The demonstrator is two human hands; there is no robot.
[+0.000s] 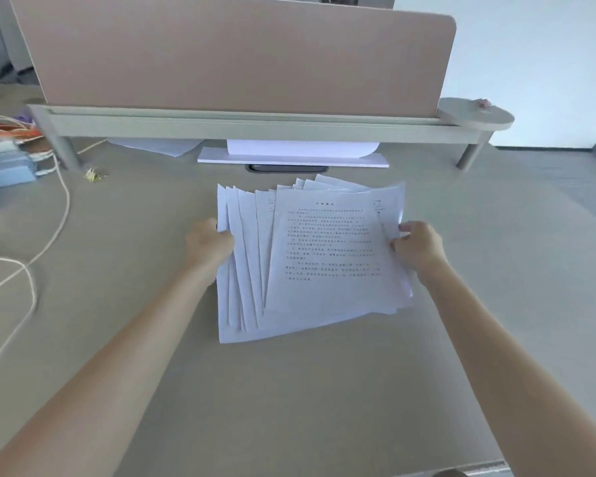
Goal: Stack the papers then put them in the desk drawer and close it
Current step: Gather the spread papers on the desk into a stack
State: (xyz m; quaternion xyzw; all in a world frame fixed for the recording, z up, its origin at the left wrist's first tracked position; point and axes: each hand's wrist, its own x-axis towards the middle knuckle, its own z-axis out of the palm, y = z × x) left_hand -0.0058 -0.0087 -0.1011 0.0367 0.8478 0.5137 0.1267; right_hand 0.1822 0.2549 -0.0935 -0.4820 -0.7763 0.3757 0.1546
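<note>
A fanned bundle of several white printed papers (324, 256) lies in the middle of the grey desk (289, 390), its sheets skewed and uneven. My left hand (209, 242) grips the bundle's left edge. At the right edge, my right hand (417, 244) pinches the sheets with thumb on top. The top sheet carries lines of small printed text. No drawer is in view.
A raised shelf (255, 123) with a beige partition (238, 53) crosses the back of the desk. Under it lie more white sheets (293, 153). White cables (49, 235), a blue box (11, 168) and orange wires sit at the left.
</note>
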